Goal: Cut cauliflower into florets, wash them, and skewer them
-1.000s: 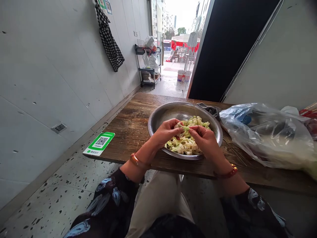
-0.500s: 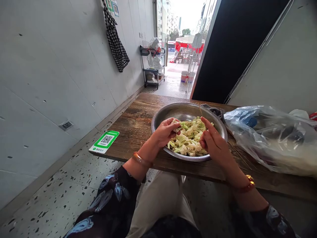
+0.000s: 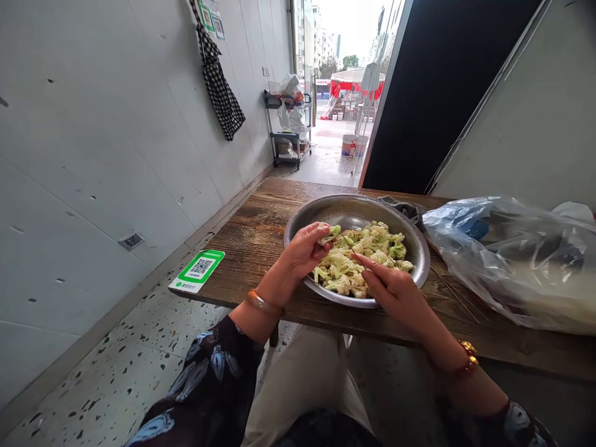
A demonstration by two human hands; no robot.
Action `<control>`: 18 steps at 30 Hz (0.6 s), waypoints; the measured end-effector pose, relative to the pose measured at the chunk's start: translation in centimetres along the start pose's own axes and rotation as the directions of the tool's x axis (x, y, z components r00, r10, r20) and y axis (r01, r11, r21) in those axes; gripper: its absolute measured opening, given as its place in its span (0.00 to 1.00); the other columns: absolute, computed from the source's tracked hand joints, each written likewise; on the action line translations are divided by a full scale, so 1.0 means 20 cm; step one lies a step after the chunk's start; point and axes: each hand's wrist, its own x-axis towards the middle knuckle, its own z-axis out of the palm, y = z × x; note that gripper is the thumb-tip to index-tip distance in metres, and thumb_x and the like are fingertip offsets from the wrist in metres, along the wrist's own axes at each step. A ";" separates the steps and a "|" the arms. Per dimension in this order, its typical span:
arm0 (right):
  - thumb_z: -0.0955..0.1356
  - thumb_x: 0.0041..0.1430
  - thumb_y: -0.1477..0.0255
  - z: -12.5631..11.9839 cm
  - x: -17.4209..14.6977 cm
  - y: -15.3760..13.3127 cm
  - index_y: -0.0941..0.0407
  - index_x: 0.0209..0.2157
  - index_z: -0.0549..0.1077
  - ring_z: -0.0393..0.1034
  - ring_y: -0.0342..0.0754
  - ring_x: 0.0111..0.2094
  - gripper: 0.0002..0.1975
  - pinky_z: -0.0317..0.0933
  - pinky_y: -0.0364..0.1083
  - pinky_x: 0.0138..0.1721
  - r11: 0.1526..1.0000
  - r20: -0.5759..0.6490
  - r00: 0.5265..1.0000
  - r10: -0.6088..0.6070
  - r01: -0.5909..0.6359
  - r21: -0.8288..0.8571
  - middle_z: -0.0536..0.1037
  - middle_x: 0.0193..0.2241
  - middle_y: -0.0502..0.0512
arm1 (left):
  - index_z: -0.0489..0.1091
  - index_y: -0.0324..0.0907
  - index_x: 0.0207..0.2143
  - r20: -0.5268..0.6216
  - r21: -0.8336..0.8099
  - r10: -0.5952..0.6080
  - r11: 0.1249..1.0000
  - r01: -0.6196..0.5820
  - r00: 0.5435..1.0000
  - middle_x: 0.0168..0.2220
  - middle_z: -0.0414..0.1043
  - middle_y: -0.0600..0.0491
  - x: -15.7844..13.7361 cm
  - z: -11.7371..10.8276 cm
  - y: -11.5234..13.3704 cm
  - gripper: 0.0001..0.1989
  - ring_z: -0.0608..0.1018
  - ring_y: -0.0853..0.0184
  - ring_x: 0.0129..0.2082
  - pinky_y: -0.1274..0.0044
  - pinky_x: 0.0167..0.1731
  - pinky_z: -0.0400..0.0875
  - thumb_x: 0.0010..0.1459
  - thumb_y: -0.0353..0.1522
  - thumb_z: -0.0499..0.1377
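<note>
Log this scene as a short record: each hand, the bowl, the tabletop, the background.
Left hand: pinches a cauliflower piece above the bowl
Right hand: holds a thin stick pointing toward that piece; contact unclear
Bowl: metal, round, holding cut cauliflower
Tabletop: wooden; QR-code card at its left end, loose sticks and clear plastic bag right of the bowl
Background: wheeled cart, checkered cloth hanging on the wall
</note>
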 end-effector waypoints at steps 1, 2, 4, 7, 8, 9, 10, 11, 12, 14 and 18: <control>0.59 0.67 0.62 0.00 0.00 0.00 0.56 0.61 0.69 0.73 0.51 0.33 0.25 0.65 0.48 0.36 1.000 0.003 1.000 -0.004 0.004 -0.004 0.78 0.26 0.54 | 0.66 0.37 0.27 0.004 0.004 -0.001 1.000 0.001 1.000 0.24 0.70 0.54 0.00 0.00 0.00 0.15 0.70 0.78 0.19 0.88 0.12 0.49 0.42 0.28 0.71; 0.59 0.67 0.62 0.00 0.00 0.01 0.56 0.62 0.67 0.73 0.51 0.32 0.25 0.65 0.48 0.36 1.000 0.007 1.000 -0.006 0.006 -0.010 0.78 0.27 0.54 | 0.66 0.37 0.27 0.006 0.007 -0.002 1.000 0.002 1.000 0.24 0.70 0.54 0.00 0.00 0.00 0.15 0.69 0.78 0.19 0.88 0.12 0.48 0.42 0.29 0.71; 0.59 0.67 0.63 0.00 0.00 0.01 0.55 0.63 0.66 0.71 0.50 0.30 0.26 0.64 0.48 0.34 1.000 0.025 1.000 -0.003 0.003 -0.023 0.76 0.25 0.53 | 0.66 0.37 0.27 0.001 0.002 -0.003 1.000 0.003 1.000 0.23 0.69 0.55 0.00 0.00 0.00 0.15 0.70 0.78 0.19 0.89 0.12 0.49 0.42 0.29 0.71; 0.58 0.67 0.63 -0.01 0.00 0.01 0.55 0.63 0.66 0.68 0.49 0.26 0.26 0.62 0.47 0.32 1.000 0.057 0.998 0.002 0.000 -0.029 0.74 0.23 0.51 | 0.66 0.37 0.26 0.003 -0.010 -0.005 1.000 0.005 1.000 0.23 0.69 0.55 -0.01 0.01 0.00 0.15 0.71 0.77 0.21 0.89 0.12 0.50 0.42 0.28 0.70; 0.58 0.67 0.64 0.00 0.00 0.01 0.55 0.63 0.66 0.67 0.48 0.25 0.26 0.62 0.46 0.31 1.000 0.063 0.998 0.001 0.001 -0.028 0.74 0.22 0.51 | 0.66 0.37 0.26 0.011 -0.008 -0.008 1.000 0.008 1.000 0.23 0.69 0.54 -0.01 0.01 0.00 0.14 0.71 0.77 0.21 0.89 0.12 0.50 0.43 0.27 0.70; 0.58 0.67 0.64 0.00 0.00 0.00 0.55 0.63 0.66 0.67 0.48 0.25 0.26 0.62 0.46 0.31 1.000 0.065 0.998 0.001 0.001 -0.026 0.73 0.22 0.51 | 0.66 0.37 0.26 0.018 -0.005 -0.010 1.000 0.010 1.000 0.23 0.69 0.54 -0.01 0.01 0.00 0.13 0.71 0.77 0.21 0.89 0.12 0.51 0.44 0.27 0.70; 0.58 0.67 0.64 0.00 0.00 0.01 0.55 0.63 0.67 0.66 0.48 0.24 0.26 0.61 0.46 0.30 1.000 0.061 0.998 0.002 -0.001 -0.021 0.72 0.21 0.51 | 0.66 0.37 0.26 0.022 -0.002 -0.012 1.000 0.012 1.000 0.24 0.70 0.54 -0.01 0.01 0.00 0.13 0.71 0.77 0.21 0.89 0.12 0.51 0.44 0.27 0.69; 0.58 0.67 0.64 0.00 0.00 0.01 0.55 0.63 0.67 0.66 0.48 0.23 0.26 0.61 0.46 0.29 1.000 0.054 0.999 0.005 -0.004 -0.015 0.71 0.20 0.50 | 0.66 0.37 0.26 0.021 -0.003 -0.012 1.000 0.012 1.000 0.24 0.70 0.54 -0.01 0.01 0.00 0.13 0.71 0.77 0.21 0.89 0.12 0.51 0.45 0.27 0.69; 0.58 0.67 0.64 0.00 0.00 0.01 0.55 0.63 0.67 0.66 0.48 0.23 0.26 0.61 0.46 0.29 1.000 0.042 0.999 0.011 -0.011 -0.007 0.70 0.19 0.49 | 0.66 0.37 0.27 0.015 -0.008 -0.012 1.000 0.012 1.000 0.24 0.70 0.54 -0.01 0.01 0.00 0.13 0.72 0.76 0.22 0.89 0.13 0.52 0.44 0.27 0.69; 0.58 0.67 0.64 0.01 -0.01 0.02 0.55 0.63 0.67 0.65 0.48 0.22 0.26 0.61 0.46 0.28 1.000 0.013 1.000 0.020 -0.020 0.003 0.69 0.18 0.49 | 0.66 0.37 0.27 0.000 -0.027 -0.015 1.000 0.015 1.000 0.24 0.70 0.53 -0.01 0.01 0.01 0.13 0.73 0.75 0.23 0.89 0.13 0.53 0.43 0.26 0.70; 0.59 0.67 0.64 0.01 -0.01 0.03 0.54 0.62 0.68 0.64 0.47 0.22 0.25 0.61 0.46 0.29 1.000 -0.010 1.000 -0.012 0.012 -0.003 0.70 0.18 0.49 | 0.66 0.37 0.27 0.001 -0.048 -0.035 0.998 0.035 0.999 0.25 0.71 0.53 -0.02 0.01 0.01 0.14 0.72 0.77 0.21 0.90 0.13 0.54 0.43 0.27 0.70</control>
